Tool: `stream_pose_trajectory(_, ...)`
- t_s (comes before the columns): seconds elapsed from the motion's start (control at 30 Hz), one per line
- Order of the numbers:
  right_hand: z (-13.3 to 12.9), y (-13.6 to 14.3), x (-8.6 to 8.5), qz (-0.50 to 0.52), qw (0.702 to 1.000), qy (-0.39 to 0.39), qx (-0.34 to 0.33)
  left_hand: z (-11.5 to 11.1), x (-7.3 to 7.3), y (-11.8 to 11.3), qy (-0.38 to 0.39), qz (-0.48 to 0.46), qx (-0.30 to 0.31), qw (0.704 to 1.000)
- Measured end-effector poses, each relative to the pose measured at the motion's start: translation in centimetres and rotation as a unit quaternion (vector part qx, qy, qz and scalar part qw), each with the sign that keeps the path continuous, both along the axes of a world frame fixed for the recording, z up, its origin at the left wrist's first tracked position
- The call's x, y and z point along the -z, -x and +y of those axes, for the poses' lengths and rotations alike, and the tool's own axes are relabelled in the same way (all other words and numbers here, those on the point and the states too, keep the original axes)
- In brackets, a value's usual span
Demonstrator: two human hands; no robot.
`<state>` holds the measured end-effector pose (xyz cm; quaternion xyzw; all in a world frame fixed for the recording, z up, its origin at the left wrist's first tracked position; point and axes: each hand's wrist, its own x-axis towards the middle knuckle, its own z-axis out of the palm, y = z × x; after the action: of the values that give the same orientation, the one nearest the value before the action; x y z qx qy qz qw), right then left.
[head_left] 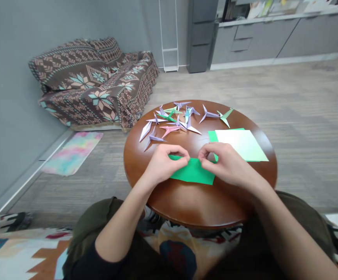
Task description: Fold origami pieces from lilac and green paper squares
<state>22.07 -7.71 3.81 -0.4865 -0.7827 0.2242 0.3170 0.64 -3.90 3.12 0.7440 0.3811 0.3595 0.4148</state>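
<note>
A green sheet of paper, folded into a rectangle, is held over the near middle of the round table. My left hand pinches its upper edge between thumb and forefinger. On the right, my right hand pinches the same upper edge a short way off. Beyond my right hand lies a stack of square paper, pale on top with green showing at its edges. Several folded paper cranes in purple, green, pink and white are gathered at the table's far left.
The brown round table has its near edge close to my knees. Behind it, a sofa with a patterned cover stands at the left, near a pastel mat. Grey cabinets line the far wall.
</note>
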Motion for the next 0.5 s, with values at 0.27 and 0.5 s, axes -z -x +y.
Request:
stream_pose_trajectory(0.27,0.4,-4.2,-0.1,-0.028,0.998,0.043,0.036,1.2,0.7,1.0,0.019,-0.029,-0.033,0.999)
stream_pose_trajectory(0.5,0.4,-3.0,-0.3,0.06,0.997,-0.047,0.03,0.8,0.5,0.0,0.034,-0.076,-0.036,0.996)
